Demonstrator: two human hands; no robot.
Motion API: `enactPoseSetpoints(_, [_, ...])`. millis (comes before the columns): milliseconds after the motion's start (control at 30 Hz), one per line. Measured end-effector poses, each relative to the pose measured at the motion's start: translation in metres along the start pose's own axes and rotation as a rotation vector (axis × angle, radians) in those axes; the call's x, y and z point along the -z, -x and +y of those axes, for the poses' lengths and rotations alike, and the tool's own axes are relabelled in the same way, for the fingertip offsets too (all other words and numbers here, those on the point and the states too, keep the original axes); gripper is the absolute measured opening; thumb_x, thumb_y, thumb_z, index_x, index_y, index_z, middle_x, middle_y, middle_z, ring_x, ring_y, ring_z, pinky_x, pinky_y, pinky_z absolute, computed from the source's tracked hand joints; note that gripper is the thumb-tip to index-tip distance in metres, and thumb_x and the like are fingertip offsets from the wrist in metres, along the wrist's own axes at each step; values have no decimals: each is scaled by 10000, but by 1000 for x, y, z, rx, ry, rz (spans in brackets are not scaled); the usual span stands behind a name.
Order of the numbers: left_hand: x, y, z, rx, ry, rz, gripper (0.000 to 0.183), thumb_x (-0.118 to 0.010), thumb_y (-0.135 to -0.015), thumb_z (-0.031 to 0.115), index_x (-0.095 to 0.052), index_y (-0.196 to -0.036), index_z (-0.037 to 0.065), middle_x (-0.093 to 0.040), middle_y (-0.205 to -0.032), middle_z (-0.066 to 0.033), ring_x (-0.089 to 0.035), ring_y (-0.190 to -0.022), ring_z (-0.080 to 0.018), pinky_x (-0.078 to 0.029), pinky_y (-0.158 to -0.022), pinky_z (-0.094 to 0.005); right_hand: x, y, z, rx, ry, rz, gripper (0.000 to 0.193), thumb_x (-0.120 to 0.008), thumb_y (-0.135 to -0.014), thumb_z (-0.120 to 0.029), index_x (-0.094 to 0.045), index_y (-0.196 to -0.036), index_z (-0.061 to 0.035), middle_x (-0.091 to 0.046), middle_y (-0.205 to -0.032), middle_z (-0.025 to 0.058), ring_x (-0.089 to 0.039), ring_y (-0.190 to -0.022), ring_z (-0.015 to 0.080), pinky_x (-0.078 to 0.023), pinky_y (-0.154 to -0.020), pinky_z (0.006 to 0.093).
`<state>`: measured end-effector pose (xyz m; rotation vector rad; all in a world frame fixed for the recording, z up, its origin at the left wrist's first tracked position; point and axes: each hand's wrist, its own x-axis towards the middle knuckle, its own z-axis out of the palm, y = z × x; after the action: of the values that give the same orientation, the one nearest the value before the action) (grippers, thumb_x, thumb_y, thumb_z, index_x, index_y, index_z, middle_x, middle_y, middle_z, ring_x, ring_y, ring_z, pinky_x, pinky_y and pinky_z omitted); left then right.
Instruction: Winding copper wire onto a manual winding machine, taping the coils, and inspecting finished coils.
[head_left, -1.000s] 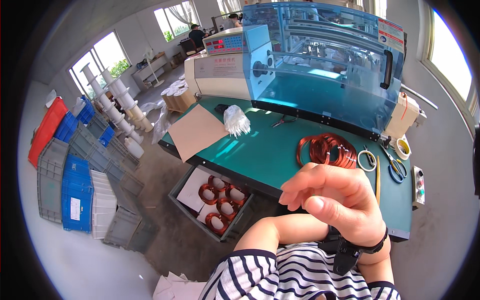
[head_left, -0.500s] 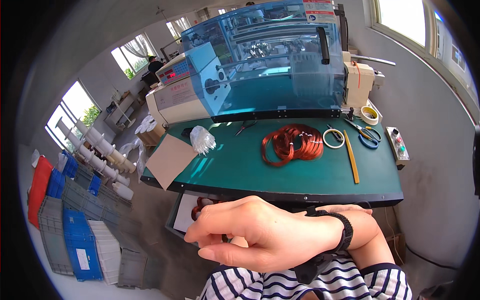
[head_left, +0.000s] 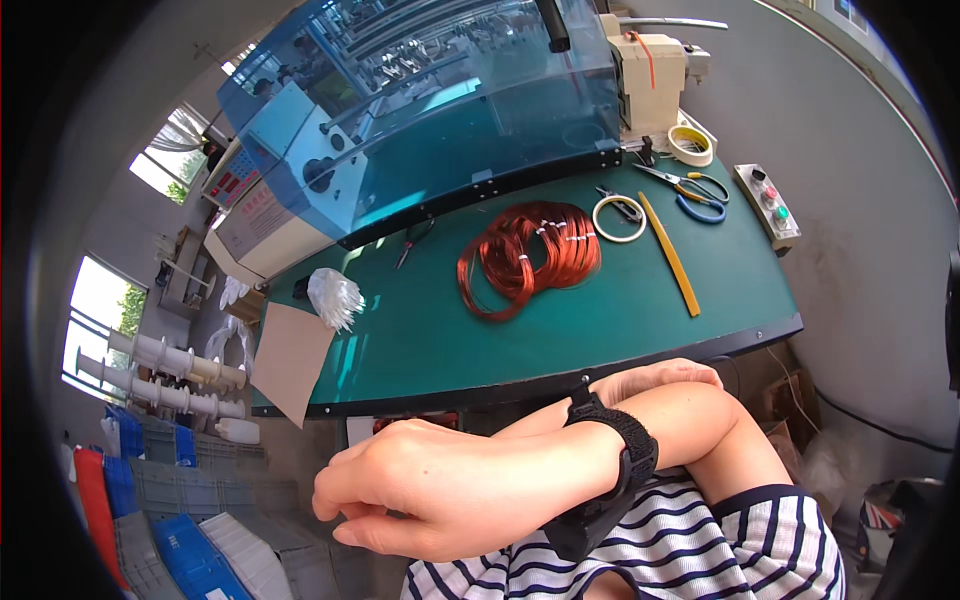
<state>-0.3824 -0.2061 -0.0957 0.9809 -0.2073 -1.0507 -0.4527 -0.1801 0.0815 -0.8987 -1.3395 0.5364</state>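
Observation:
My arms are crossed in front of my striped shirt. My right hand (head_left: 415, 490) reaches leftward at the table's front edge, back up, fingers loosely bent and thumb apart, with nothing in it. A black strap (head_left: 625, 435) goes round that wrist, with a dark device below it. My left hand (head_left: 655, 380) points right beyond my right forearm, which covers part of it; its fingers are mostly hidden. On the green table (head_left: 420, 350), past both hands, lies a bundle of reddish copper wire (head_left: 570, 255) bound with white ties. An open drawer shows only slightly behind my right hand.
A machine with a blue clear cover (head_left: 450, 140) stands at the back. Scissors (head_left: 690, 185), a tape roll (head_left: 620, 218), a yellow strip (head_left: 670, 255), pliers (head_left: 412, 242), white ties (head_left: 335, 297) and brown paper (head_left: 290, 360) lie around. A button box (head_left: 768, 205) sits right; crates (head_left: 190, 555) stand left.
The view has turned to the right and down, so the table's things sit further left and higher. My right hand is further left and covers most of the drawer.

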Motion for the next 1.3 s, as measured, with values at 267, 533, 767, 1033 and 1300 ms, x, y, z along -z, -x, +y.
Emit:
enactPoseSetpoints(267, [16,-7,-4,80,65,-50,166,-625,-885,195,-585,-849,39,-589,-728,28,-540,-634,-46,-449,-579,-204,39,6,26,-45,0,109,133,-562,-793,-88,-585,-769,41,-590,-654,181,-599,-653,345,-466,-602,401])
enactPoseSetpoints(533, [47,58,-6,-450,-875,843,85,-610,-825,17,-559,-771,-24,-528,-709,-25,-515,-594,-79,-391,-543,-213,168,153,82,-515,1205,608,138,-637,-754,-92,-596,-872,-33,-551,-818,109,-573,-782,303,-474,-666,393])
enactPoseSetpoints(767, [75,91,-30,-505,-990,1073,121,-625,-811,14,-536,-731,-7,-511,-707,-35,-446,-528,-82,-352,-482,-223,223,229,94,-1053,1564,483,246,-636,-732,-45,-557,-965,-40,-488,-941,103,-530,-918,283,-471,-745,380])
enactPoseSetpoints(1033, [79,73,-24,-566,-1037,1090,109,-624,-808,8,-535,-747,-11,-524,-729,-48,-451,-543,-94,-359,-488,-228,255,162,141,-986,1570,335,139,-577,-754,-63,-560,-874,4,-551,-898,166,-564,-878,316,-488,-715,391])
enactPoseSetpoints(1300, [84,88,1,-574,-1084,1157,70,-628,-800,23,-560,-796,10,-565,-788,-79,-532,-599,-163,-435,-539,-275,298,158,106,-870,1892,576,211,-619,-714,-64,-580,-910,5,-573,-931,161,-574,-932,321,-501,-718,398])
